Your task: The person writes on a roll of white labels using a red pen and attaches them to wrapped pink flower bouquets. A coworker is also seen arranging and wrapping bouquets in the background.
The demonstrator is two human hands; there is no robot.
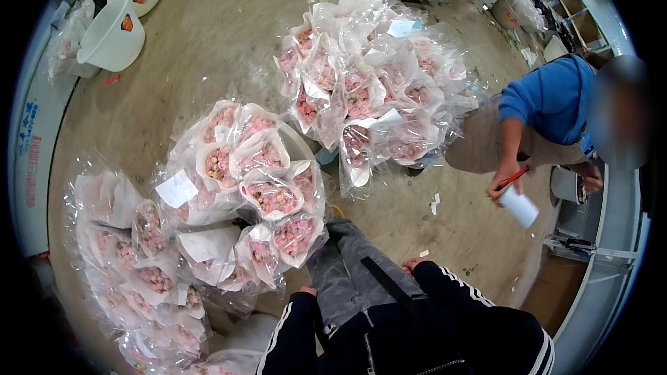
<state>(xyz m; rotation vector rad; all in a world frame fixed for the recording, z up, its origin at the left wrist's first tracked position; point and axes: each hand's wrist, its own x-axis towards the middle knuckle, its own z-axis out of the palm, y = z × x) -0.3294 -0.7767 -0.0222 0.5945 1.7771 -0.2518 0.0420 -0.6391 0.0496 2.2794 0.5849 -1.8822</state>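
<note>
Both my hands hang low beside my grey trousers, at the ends of dark sleeves with white stripes. Just past its cuff, my left hand (308,290) shows only a small part, close to the wrapped bunches of pink flowers (271,198) on the left; its fingers are hidden. My right hand (415,264) is by my other thigh, too small to make out how its fingers lie. Nothing can be seen held in either hand. White paper sheets (176,189) lie on top of some bunches.
A co-worker in a blue top (549,97) stands at the right, holding white paper (518,207) and a red pen-like tool (513,178). More wrapped flowers (358,94) stand ahead, others at lower left (154,279). White buckets (114,36) stand far left. Paper scraps (435,203) litter the floor.
</note>
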